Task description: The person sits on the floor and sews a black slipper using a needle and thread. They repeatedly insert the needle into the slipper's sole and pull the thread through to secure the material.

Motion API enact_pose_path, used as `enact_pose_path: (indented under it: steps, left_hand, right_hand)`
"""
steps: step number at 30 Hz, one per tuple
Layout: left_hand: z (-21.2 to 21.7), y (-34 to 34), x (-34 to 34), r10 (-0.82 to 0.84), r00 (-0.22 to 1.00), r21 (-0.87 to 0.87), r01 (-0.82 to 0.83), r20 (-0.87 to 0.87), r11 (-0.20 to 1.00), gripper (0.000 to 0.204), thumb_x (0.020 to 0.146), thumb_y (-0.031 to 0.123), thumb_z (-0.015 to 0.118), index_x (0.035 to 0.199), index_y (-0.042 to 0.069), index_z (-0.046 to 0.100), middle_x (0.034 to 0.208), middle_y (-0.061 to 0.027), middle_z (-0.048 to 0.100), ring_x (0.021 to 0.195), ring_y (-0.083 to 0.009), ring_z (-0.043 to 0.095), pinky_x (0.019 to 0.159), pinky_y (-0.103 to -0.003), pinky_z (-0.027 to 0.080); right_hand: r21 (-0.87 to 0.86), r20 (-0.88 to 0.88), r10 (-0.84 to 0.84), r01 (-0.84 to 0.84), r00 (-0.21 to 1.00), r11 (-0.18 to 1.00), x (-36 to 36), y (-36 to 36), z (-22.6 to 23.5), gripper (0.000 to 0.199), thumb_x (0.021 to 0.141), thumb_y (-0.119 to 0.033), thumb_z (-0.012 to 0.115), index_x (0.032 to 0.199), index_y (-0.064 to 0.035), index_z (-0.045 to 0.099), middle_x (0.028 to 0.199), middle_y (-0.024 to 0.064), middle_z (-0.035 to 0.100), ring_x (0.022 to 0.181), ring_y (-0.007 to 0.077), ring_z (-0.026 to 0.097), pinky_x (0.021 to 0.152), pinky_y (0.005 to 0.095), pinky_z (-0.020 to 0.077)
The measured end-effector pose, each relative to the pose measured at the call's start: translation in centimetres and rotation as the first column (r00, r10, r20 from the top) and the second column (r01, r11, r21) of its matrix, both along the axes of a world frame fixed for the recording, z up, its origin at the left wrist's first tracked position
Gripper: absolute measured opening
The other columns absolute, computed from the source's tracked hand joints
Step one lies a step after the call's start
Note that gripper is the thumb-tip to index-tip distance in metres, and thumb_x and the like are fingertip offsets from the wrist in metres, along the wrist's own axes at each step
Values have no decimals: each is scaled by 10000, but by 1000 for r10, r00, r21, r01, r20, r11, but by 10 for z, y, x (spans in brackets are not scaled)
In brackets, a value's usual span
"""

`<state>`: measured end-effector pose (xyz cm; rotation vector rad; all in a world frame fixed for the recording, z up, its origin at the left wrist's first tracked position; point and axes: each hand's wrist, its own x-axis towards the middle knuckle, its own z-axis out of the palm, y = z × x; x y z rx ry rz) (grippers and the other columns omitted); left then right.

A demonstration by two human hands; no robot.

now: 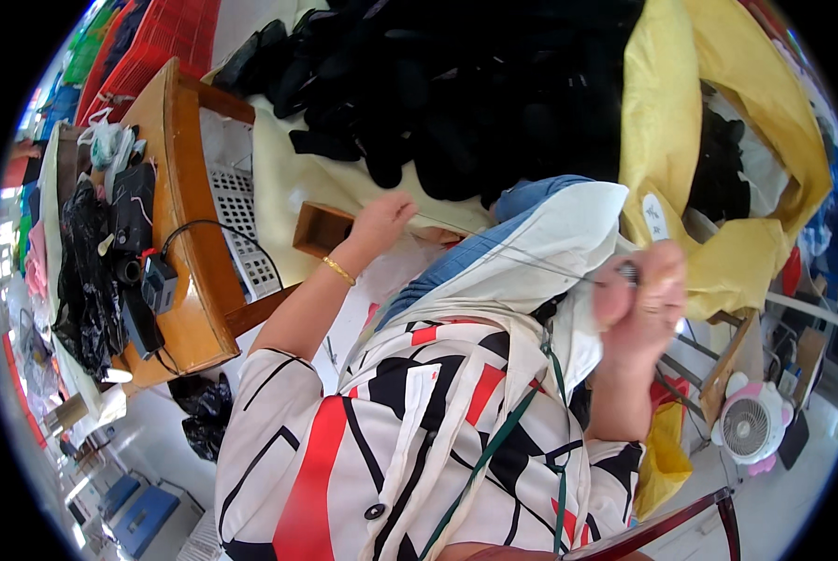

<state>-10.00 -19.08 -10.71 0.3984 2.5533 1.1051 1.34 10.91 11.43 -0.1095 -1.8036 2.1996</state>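
My left hand (384,221) is raised over the lap with its fingers curled together; whatever they pinch is too small to make out. Thin dark threads (531,262) stretch across the white cloth (568,229) on my lap to my right hand (645,292). That hand is closed around their end and partly smeared by motion. A small dark, shiny item (628,272) shows at its fingers, its kind unclear. Under the white cloth are blue jeans (447,271). Ahead lies a large heap of elongated black fabric pieces (456,103), whose exact kind I cannot tell.
A small wooden box (322,230) sits by my left forearm on pale yellow cloth (283,178). To the left is a wooden table (190,280) with cables and a black device. Yellow sacking (662,84) stands right of the heap; a small fan (753,423) is lower right.
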Motion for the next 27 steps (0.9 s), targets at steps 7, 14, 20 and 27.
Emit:
enact_pose_path:
  steps: [7,14,20,27]
  left_hand:
    - [94,65,2,-584,613,535,292,532,793,210,1041,207,531,887,65,538,763,-1,648,704,-72,526,661,-259,438]
    - [267,98,5,-769,600,692,460,220,557,233,1036,197,539,852,54,538,710,27,515,597,-38,468,507,-187,299]
    - [302,139,8,-815,579,540,683,10,492,223,1014,196,588,893,13,621,808,-32,670,629,-52,548,565,-192,398]
    - [249,178,15,-697,715,489,628,-56,605,171,972,149,643,914,-1,704,863,-42,717,844,-104,660,829,-259,513]
  right_hand:
    - [-304,-299,-6,-89,954,948,19,89,109,244,1077,-238,454,1088,-3,517,606,-54,384,510,47,297,420,188,281]
    - [-207,-402,-107,24,910,978,124,286,214,159,1039,-61,439,1017,84,500,600,-2,378,492,82,343,436,203,313]
    - [-233,-443,-247,155,862,960,182,298,218,155,1024,-32,449,1090,101,492,654,10,388,534,96,361,490,211,334]
    - [-23,-475,-246,267,845,963,184,266,222,233,1030,-83,515,1201,75,506,895,47,476,693,111,433,578,210,383]
